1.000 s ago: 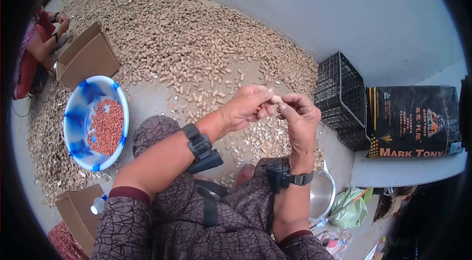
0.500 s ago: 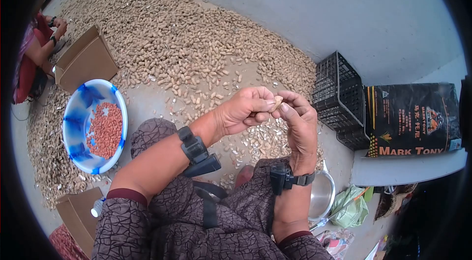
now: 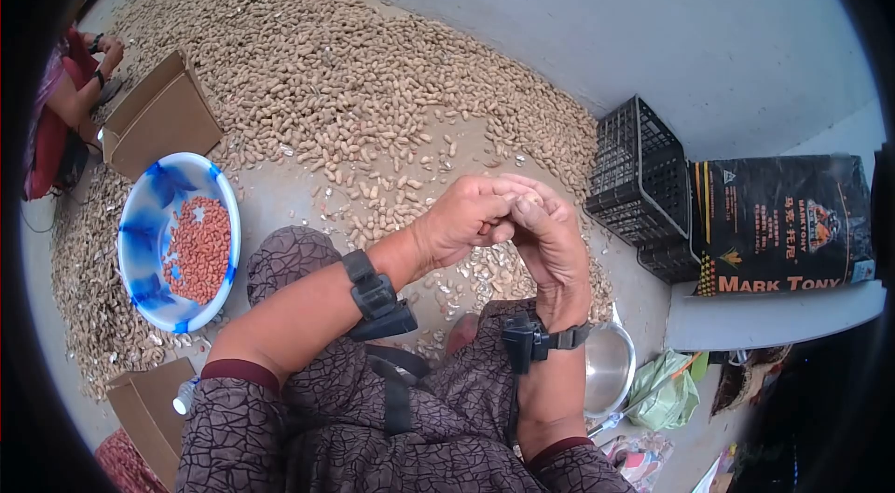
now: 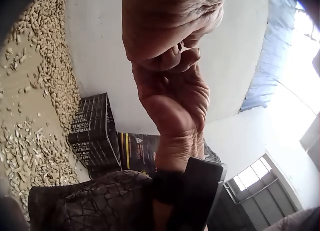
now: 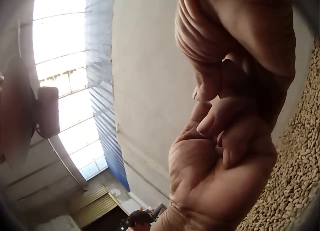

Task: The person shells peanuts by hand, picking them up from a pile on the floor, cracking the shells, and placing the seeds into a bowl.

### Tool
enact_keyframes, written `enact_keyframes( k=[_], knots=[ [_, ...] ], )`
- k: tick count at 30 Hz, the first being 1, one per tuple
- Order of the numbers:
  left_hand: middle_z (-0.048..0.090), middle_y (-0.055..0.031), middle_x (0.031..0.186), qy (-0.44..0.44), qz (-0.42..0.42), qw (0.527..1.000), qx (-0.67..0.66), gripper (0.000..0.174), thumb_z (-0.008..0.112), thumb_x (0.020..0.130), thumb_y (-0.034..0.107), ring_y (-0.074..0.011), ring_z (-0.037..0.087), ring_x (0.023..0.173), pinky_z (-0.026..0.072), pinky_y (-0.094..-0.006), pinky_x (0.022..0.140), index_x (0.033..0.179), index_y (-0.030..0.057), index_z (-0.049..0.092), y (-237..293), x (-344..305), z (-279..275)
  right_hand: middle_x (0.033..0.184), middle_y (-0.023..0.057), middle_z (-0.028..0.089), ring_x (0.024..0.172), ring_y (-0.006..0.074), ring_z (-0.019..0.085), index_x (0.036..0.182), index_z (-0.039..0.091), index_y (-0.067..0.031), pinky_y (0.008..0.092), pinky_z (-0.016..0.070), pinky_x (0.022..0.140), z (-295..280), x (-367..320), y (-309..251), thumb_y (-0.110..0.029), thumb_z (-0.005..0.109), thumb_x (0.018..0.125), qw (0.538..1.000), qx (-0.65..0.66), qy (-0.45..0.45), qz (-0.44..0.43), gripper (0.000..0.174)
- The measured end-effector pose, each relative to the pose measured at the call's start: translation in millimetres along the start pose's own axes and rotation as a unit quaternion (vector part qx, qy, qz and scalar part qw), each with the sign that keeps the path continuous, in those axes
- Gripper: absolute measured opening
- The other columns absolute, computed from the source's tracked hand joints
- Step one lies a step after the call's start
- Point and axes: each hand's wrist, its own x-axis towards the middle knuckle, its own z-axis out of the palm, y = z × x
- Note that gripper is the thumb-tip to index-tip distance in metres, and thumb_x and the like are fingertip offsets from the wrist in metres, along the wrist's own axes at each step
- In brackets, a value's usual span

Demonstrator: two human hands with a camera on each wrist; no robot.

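Observation:
In the head view my left hand and right hand meet fingertip to fingertip above the floor. Both pinch one peanut in its shell, which the fingers and thumbs now almost wholly cover. A small reddish kernel shows within the left hand's curled fingers. Both wrist views show the curled fingers of the two hands pressed together, with the peanut hidden there. Beneath the hands lie broken peanut shells. A large heap of unshelled peanuts spreads beyond them.
At the left stands a blue and white basin with shelled red kernels. Cardboard boxes flank it, and another person sits farther left. To the right are a black crate, a black sack and a metal bowl.
The peanut, earlier visible between the fingertips and turned more upright half a second ago, has gone behind the fingers. My right hand has rolled inward and moved left, closer against the left.

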Motion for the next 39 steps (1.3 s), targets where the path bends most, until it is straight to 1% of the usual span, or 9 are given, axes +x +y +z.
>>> enact_keyframes(
  k=[6, 11, 18, 20, 24, 26, 32, 36, 39],
  knots=[
    [0.047, 0.0003, 0.063, 0.042, 0.019, 0.998, -0.031, 0.03, 0.044, 0.09, 0.026, -0.0045, 0.037, 0.046, 0.0233, -0.0163, 0.038, 0.091, -0.0016, 0.055, -8, -2, 1, 0.083, 0.0068, 0.059, 0.066, 0.0096, 0.055, 0.107, 0.05, 0.0088, 0.0192, 0.0441, 0.06, -4, 3, 4, -0.01, 0.062, 0.077, 0.999, 0.001, 0.04, -0.019, 0.037],
    [0.047, -0.0001, 0.063, 0.031, 0.032, 0.999, -0.028, 0.03, 0.042, 0.091, 0.026, -0.0037, 0.035, 0.046, 0.0243, -0.016, 0.039, 0.092, -0.0015, 0.055, -7, -1, 1, 0.067, -0.0017, 0.052, 0.055, 0.0015, 0.037, 0.1, 0.056, 0.0062, 0.0161, 0.0289, 0.05, -7, 9, 8, -0.013, 0.064, 0.076, 0.999, -0.012, 0.037, -0.027, 0.031],
    [0.052, -0.0011, 0.068, 0.037, 0.07, 0.997, 0.008, 0.021, 0.044, 0.089, 0.015, -0.0024, 0.038, 0.049, 0.0316, -0.0156, 0.043, 0.094, -0.001, 0.057, 5, 0, -1, 0.068, -0.0011, 0.054, 0.055, 0.0024, 0.04, 0.096, 0.058, 0.0041, 0.017, 0.0313, 0.05, 3, 9, 10, -0.016, 0.062, 0.078, 0.999, 0.027, 0.022, -0.038, 0.028],
    [0.05, 0.0015, 0.071, 0.091, 0.105, 0.988, 0.071, 0.023, 0.042, 0.09, 0.016, -0.0013, 0.039, 0.052, 0.0325, -0.0139, 0.045, 0.102, -0.0007, 0.053, 4, 1, -3, 0.07, 0.0007, 0.057, 0.056, 0.0037, 0.044, 0.09, 0.06, 0.0019, 0.0176, 0.0327, 0.05, 7, 7, 4, -0.017, 0.062, 0.078, 0.985, -0.111, 0.118, -0.061, 0.023],
    [0.05, 0.0024, 0.07, 0.125, 0.12, 0.98, 0.094, 0.022, 0.042, 0.09, 0.015, -0.002, 0.042, 0.054, 0.0358, -0.0151, 0.048, 0.103, 0.0009, 0.053, -7, 7, -2, 0.069, 0.0026, 0.059, 0.057, 0.0052, 0.048, 0.083, 0.061, -0.0001, 0.0178, 0.0344, 0.05, 7, 7, 2, -0.016, 0.062, 0.077, 0.983, -0.14, 0.115, -0.044, 0.017],
    [0.05, 0.0015, 0.067, 0.128, 0.154, 0.944, 0.264, 0.02, 0.042, 0.089, 0.012, -0.0036, 0.044, 0.055, 0.039, -0.018, 0.05, 0.1, -0.0001, 0.054, -10, 7, -4, 0.064, 0.0022, 0.058, 0.055, 0.0053, 0.047, 0.077, 0.061, -0.001, 0.0179, 0.0347, 0.049, 7, 7, 2, -0.016, 0.063, 0.077, 0.974, -0.173, 0.134, -0.054, 0.015],
    [0.05, -0.0011, 0.061, 0.199, 0.233, 0.862, 0.403, 0.019, 0.04, 0.087, 0.009, -0.0056, 0.046, 0.056, 0.0402, -0.0218, 0.05, 0.09, -0.0029, 0.054, -20, 9, -5, 0.062, 0.0021, 0.057, 0.049, 0.0041, 0.043, 0.074, 0.06, 0.0003, 0.0163, 0.0301, 0.044, 8, 10, 15, -0.011, 0.062, 0.077, 0.978, -0.099, 0.162, -0.085, 0.012],
    [0.049, -0.0009, 0.059, 0.214, 0.257, 0.876, 0.347, 0.019, 0.038, 0.087, 0.01, -0.0045, 0.044, 0.053, 0.0379, -0.0211, 0.047, 0.089, -0.002, 0.054, -26, 13, -10, 0.062, 0.0024, 0.057, 0.048, 0.0037, 0.043, 0.074, 0.06, 0.0012, 0.0157, 0.0292, 0.042, 14, 10, 19, -0.008, 0.061, 0.077, 0.976, -0.095, 0.165, -0.109, 0.01],
    [0.047, -0.001, 0.057, 0.21, 0.209, 0.929, 0.221, 0.02, 0.038, 0.088, 0.012, -0.0044, 0.041, 0.048, 0.0352, -0.0194, 0.043, 0.089, -0.0006, 0.053, -26, 13, -11, 0.062, 0.0029, 0.057, 0.049, 0.0037, 0.044, 0.075, 0.059, 0.0016, 0.0156, 0.0299, 0.043, 17, 8, 20, -0.007, 0.06, 0.077, 0.972, -0.108, 0.156, -0.137, 0.009]
  ],
)
